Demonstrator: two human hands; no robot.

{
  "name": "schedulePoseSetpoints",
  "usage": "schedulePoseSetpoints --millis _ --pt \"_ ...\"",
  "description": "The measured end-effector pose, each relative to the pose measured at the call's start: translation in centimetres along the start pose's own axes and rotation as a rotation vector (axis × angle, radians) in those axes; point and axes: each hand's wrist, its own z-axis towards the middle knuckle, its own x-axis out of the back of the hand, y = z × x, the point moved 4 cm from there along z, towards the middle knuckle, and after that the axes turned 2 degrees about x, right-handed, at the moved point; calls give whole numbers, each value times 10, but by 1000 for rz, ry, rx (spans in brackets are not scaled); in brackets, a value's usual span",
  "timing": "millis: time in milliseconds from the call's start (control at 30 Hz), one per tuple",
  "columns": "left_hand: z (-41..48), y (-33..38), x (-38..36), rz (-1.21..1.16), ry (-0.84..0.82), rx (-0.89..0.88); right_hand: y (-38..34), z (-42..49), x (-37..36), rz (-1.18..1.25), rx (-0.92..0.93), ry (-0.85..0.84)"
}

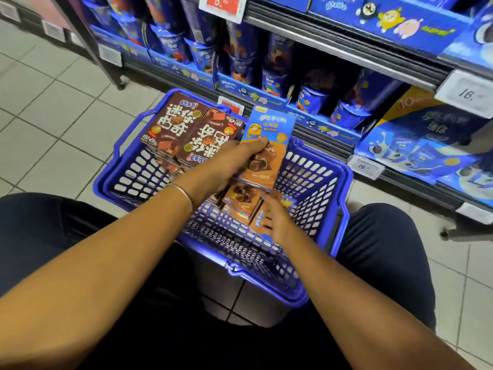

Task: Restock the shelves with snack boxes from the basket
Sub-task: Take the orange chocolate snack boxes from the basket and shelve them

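A blue plastic basket (314,188) sits on the floor between my knees, in front of the shelves. My left hand (229,161) grips a blue and orange snack box (266,145) and holds it upright above the basket's middle. My right hand (277,217) reaches down into the basket and rests its fingers on another blue and orange snack box (260,217); whether it grips that box is hidden. More such boxes (241,196) lie under my hands. Two brown cookie boxes (192,129) lie on top at the basket's far left.
Low shelves (346,52) ahead and to the right hold blue cookie cups (309,100) and blue boxes (416,145), with price tags (364,166) on the rails. White tiled floor (53,108) spreads to the left. A shelf leg (120,84) stands at far left.
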Motion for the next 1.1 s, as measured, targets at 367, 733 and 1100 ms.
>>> schedulePoseSetpoints --millis 367,733,1100 --pt "7 -11 -3 -39 -2 26 5 15 -39 28 -23 -62" --pt "7 -4 2 -110 70 45 5 34 -40 -40 -64 -78" --pt "11 31 21 -73 190 -163 -13 -13 -5 228 238 -77"
